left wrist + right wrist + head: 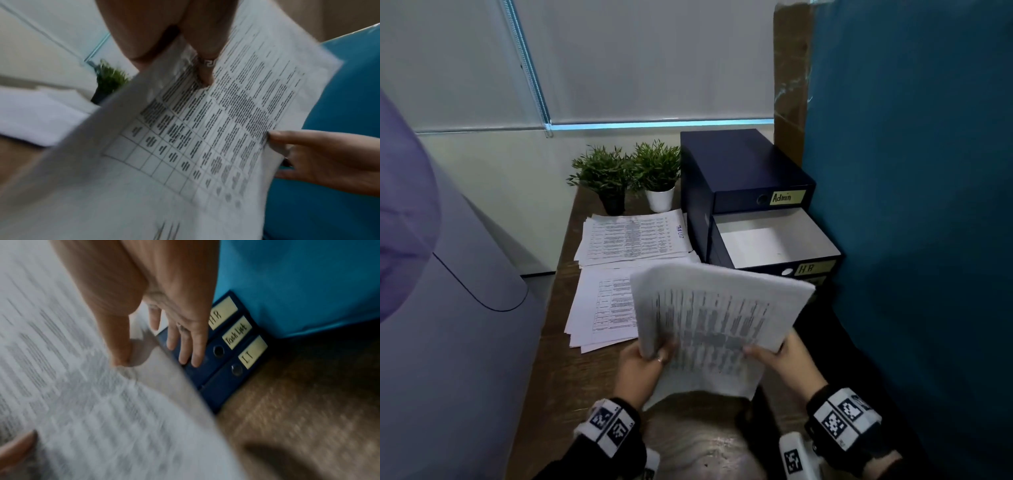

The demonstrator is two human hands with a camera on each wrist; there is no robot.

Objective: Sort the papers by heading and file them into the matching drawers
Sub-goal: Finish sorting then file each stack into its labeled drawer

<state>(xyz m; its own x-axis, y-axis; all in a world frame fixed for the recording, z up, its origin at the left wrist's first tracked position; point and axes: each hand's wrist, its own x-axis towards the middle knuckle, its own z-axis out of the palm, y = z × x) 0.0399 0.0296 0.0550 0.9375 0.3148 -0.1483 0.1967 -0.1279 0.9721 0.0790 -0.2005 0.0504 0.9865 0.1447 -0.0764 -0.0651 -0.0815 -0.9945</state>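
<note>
Both hands hold one stack of printed table papers (719, 318) up above the desk, its far edge just in front of the open HR drawer (767, 240). My left hand (657, 353) grips the stack's left edge, a ringed finger (206, 63) lying on the top sheet. My right hand (760, 351) pinches the right edge, thumb (121, 356) on top and the other fingers (185, 345) straight behind the sheets. The dark blue drawer unit (739, 171) carries labels Admin (786, 197), HR (806, 268), Task List (238, 334) and IT (252, 353). The held stack's heading is too blurred to read.
Two more paper stacks lie on the brown desk, one far (633, 240) and one near (602, 308). Two potted plants (602, 174) (657, 171) stand at the back. A blue partition (911, 205) walls off the right; a pale lilac body (448, 308) borders the left.
</note>
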